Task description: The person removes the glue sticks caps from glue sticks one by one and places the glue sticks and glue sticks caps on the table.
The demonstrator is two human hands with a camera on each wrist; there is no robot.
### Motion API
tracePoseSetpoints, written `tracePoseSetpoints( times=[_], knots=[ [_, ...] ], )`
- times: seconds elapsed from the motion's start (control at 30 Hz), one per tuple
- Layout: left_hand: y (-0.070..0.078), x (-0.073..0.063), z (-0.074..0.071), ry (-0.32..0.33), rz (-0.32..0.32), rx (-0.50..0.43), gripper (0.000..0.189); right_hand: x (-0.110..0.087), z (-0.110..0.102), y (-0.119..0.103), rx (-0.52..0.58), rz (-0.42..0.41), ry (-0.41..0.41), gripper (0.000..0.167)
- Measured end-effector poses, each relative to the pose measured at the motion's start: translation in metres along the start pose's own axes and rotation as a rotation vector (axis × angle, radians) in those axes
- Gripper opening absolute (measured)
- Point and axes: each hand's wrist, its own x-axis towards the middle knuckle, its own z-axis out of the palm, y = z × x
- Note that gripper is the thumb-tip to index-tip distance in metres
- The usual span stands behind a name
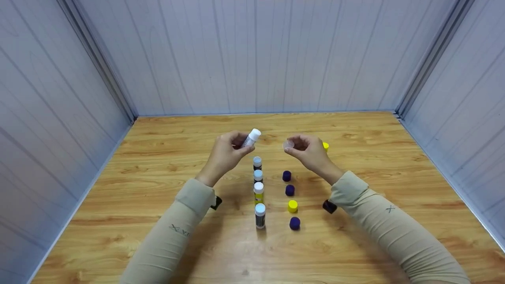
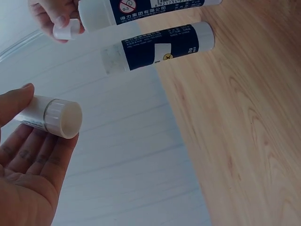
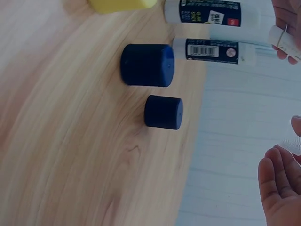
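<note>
In the head view my left hand (image 1: 227, 156) grips a white glue stick (image 1: 253, 136), tilted above the table. The left wrist view shows its rounded white end (image 2: 70, 120) beyond my thumb and fingers. Across a small gap, my right hand (image 1: 313, 154) pinches a small translucent cap (image 1: 288, 145) between thumb and fingers. That cap (image 2: 68, 29) also shows in the left wrist view, apart from the glue stick. Below the hands, a row of upright glue sticks runs toward me, dark-labelled ones (image 1: 260, 217) and a yellow one (image 1: 259, 193).
Right of the glue sticks stands a row of dark blue caps (image 1: 294, 223) with a yellow cap (image 1: 292, 206) among them. Another yellow thing (image 1: 326, 146) is partly hidden behind my right hand. Pale panel walls (image 1: 252, 59) enclose the wooden table (image 1: 165, 157) on three sides.
</note>
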Motion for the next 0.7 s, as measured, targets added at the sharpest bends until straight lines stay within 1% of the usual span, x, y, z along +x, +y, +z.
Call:
tracePoseSetpoints(
  times=[0.13, 0.3, 0.53, 0.7],
  knots=[
    [-0.003, 0.001, -0.001, 0.004, -0.028, -0.038, 0.028, 0.002, 0.002, 0.004, -0.04, 0.011, -0.017, 0.032],
    [-0.009, 0.003, -0.002, 0.009, -0.047, -0.07, 0.028, 0.005, 0.005, 0.011, -0.092, 0.018, -0.058, 0.03],
    [-0.017, 0.004, -0.001, 0.007, -0.061, -0.085, 0.03, 0.008, 0.01, 0.021, -0.216, 0.004, -0.11, 0.031],
    [-0.021, 0.005, 0.001, 0.012, -0.065, -0.09, 0.027, 0.01, 0.012, 0.029, -0.258, 0.045, -0.159, 0.029]
  ],
)
